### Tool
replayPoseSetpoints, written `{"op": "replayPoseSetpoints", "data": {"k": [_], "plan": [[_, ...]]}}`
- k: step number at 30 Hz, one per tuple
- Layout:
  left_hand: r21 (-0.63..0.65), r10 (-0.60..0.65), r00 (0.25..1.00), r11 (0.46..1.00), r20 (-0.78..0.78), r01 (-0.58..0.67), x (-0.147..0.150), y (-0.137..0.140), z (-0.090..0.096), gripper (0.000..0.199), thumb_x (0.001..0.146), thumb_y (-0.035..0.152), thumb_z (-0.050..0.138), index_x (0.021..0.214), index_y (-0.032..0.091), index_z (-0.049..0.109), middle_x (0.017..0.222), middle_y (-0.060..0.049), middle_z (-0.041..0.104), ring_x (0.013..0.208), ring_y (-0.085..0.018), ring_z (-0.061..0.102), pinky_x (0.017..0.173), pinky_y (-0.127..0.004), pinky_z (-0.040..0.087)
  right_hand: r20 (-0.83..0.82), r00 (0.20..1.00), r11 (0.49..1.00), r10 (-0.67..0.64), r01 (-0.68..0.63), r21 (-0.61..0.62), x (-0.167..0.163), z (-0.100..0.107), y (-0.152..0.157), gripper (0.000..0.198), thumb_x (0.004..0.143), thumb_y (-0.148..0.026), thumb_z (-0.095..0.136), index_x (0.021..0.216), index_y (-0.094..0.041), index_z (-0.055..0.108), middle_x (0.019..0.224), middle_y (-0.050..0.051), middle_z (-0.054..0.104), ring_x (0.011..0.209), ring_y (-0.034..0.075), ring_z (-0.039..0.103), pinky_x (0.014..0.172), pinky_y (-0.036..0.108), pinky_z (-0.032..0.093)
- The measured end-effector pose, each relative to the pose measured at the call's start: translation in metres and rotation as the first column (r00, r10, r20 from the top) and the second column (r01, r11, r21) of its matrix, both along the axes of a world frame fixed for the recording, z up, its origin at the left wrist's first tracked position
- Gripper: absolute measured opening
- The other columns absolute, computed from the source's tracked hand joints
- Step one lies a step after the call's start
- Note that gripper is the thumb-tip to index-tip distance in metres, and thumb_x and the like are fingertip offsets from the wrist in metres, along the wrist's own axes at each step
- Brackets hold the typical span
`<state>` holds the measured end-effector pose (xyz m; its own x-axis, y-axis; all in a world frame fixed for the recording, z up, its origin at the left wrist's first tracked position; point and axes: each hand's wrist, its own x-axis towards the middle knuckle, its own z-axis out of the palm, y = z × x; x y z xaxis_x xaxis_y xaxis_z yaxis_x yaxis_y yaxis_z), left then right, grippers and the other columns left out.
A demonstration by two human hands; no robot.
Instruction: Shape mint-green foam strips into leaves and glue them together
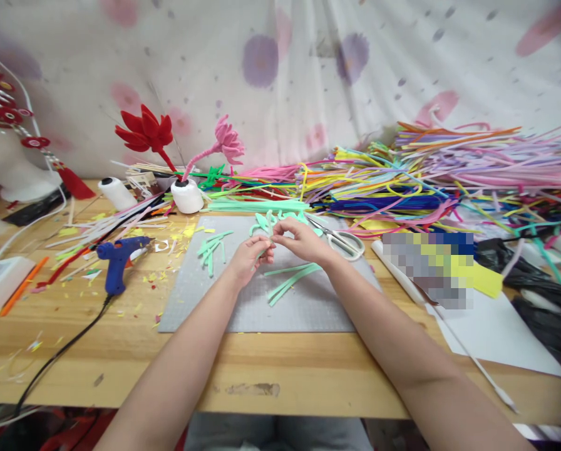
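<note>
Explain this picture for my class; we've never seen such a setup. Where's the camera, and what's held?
No machine: one person works bare-handed, filmed by a head-worn camera looking forward and down. The left hand and right hand meet above a grey mat, apparently pinching a green strip. Similar strips lie on the mat, with scissors near the right hand. On the table, a glue gun lies to the left, and coloured fuzzy sticks are heaped along the back, near a red flower and a pink flower.

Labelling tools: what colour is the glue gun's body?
Blue: the glue gun shows best in the head view.
</note>
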<state>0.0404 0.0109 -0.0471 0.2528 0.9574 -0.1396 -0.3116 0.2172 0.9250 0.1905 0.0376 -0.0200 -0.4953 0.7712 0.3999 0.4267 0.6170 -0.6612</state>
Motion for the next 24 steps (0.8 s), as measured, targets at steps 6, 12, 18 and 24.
{"op": "replayPoseSetpoints", "data": {"k": [6, 12, 18, 24], "plan": [[0.522, 0.345, 0.744, 0.853, -0.572, 0.005, 0.002, -0.001, -0.010, 0.013, 0.070, 0.026, 0.049, 0.063, 0.017, 0.053, 0.058, 0.001, 0.054, 0.057, -0.010, 0.051, 0.058, -0.023, 0.038, 0.196, 0.971, 0.987, -0.134, 0.149, -0.067, -0.003, -0.006, 0.001, 0.013, 0.073, -0.025, 0.051, 0.065, -0.016, 0.055, 0.067, 0.001, 0.057, 0.069, 0.012, 0.047, 0.062, 0.024, 0.032], [0.740, 0.666, 0.323, 0.619, -0.672, 0.262, 0.003, -0.002, -0.013, 0.016, 0.075, 0.021, 0.046, 0.069, 0.019, 0.061, 0.069, -0.004, 0.060, 0.067, -0.014, 0.054, 0.061, -0.025, 0.034, 0.203, 0.957, 0.957, -0.207, 0.242, -0.163, -0.003, -0.019, 0.008, 0.016, 0.073, -0.029, 0.050, 0.068, -0.016, 0.057, 0.064, 0.000, 0.057, 0.059, 0.010, 0.047, 0.055, 0.022, 0.031], [0.573, 0.495, 0.689, 0.807, -0.530, -0.138, 0.006, 0.005, -0.019, 0.019, 0.076, 0.029, 0.049, 0.085, 0.020, 0.063, 0.079, -0.004, 0.065, 0.075, -0.015, 0.059, 0.068, -0.027, 0.042, 0.038, 0.959, 0.929, -0.281, 0.282, -0.238, -0.005, -0.024, 0.011, 0.026, 0.072, -0.042, 0.051, 0.073, -0.017, 0.056, 0.065, 0.000, 0.059, 0.057, 0.010, 0.050, 0.054, 0.022, 0.033], [0.078, 0.386, 0.921, 0.921, -0.052, -0.381, 0.009, 0.009, -0.019, 0.024, 0.062, 0.033, 0.064, 0.077, 0.015, 0.058, 0.080, -0.003, 0.061, 0.080, -0.016, 0.059, 0.062, -0.027, 0.049, -0.002, 0.966, 0.930, -0.260, 0.250, -0.270, -0.009, -0.023, 0.008, 0.022, 0.075, -0.036, 0.048, 0.073, -0.017, 0.059, 0.062, -0.001, 0.060, 0.056, 0.010, 0.050, 0.057, 0.023, 0.035]]}}
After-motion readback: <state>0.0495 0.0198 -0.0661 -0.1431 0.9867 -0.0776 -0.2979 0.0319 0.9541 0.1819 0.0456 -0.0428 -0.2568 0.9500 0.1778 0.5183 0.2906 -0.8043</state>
